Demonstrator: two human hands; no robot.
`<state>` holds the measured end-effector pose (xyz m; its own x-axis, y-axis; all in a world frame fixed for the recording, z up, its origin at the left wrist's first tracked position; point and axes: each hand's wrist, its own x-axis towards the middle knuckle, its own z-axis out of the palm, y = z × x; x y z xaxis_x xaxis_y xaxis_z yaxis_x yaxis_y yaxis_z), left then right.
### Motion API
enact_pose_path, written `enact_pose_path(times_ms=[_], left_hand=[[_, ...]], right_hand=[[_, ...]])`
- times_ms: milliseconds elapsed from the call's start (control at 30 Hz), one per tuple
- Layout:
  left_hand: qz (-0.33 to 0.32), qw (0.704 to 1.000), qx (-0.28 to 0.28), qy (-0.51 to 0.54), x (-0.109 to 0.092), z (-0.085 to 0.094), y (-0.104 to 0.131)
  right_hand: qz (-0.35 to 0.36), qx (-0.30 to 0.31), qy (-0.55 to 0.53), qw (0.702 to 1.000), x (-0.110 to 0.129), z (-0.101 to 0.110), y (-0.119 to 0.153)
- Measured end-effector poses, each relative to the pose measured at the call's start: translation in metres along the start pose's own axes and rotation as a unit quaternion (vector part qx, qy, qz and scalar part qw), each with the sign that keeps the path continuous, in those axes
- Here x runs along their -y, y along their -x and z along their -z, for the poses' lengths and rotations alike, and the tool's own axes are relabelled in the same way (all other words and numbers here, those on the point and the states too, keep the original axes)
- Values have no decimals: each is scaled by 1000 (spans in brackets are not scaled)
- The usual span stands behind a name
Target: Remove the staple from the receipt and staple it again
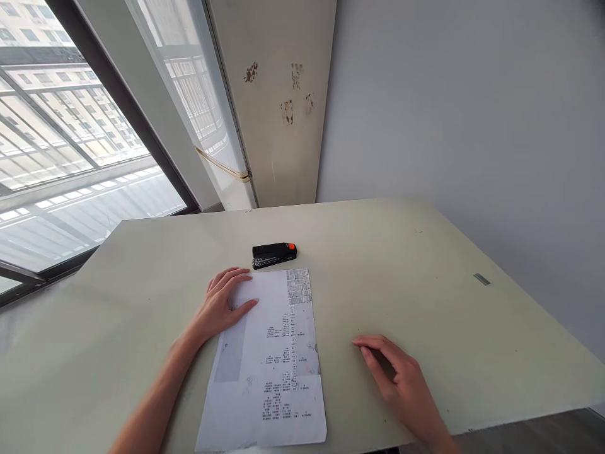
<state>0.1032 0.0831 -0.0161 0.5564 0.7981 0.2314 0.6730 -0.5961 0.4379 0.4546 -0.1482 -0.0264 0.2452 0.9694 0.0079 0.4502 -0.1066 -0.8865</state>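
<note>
A printed white paper [269, 366] lies flat on the pale table, its long side running away from me. My left hand [224, 302] rests on the paper's far left corner, fingers spread. Just beyond the paper's far edge sits a black stapler [274, 254] with an orange-red patch at its right end; neither hand touches it. To the right of the paper, apart from it, my right hand [394, 378] is over the table with thumb and index finger brought together. Whatever lies between those fingertips, if anything, is too small to make out.
The pale table [387, 265] reaches to a grey wall [449, 126] at the right. A small grey strip [481, 279] lies near its right edge. Windows [70, 126] stand at the left, beside a beige panel [278, 145] with brown marks.
</note>
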Motion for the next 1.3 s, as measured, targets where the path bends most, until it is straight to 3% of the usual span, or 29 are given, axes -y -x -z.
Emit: enact_pose_path(times_ms=[467, 867, 1000, 1133, 1300], left_hand=[[75, 996, -39, -33, 3, -9, 0], [94, 991, -56, -74, 0, -11, 1], [58, 992, -60, -95, -1, -8, 2], [17, 990, -90, -104, -9, -1, -10], [-10, 989, -112, -97, -24, 11, -47]], right_hand=[[5, -4, 9, 1000, 0, -1, 1], [-12, 13, 1, 1000, 0, 0, 2], [-6, -5, -12, 1000, 1, -1, 2], [9, -8, -21, 1000, 3, -1, 0], [21, 0, -21, 1000, 3, 1, -2]])
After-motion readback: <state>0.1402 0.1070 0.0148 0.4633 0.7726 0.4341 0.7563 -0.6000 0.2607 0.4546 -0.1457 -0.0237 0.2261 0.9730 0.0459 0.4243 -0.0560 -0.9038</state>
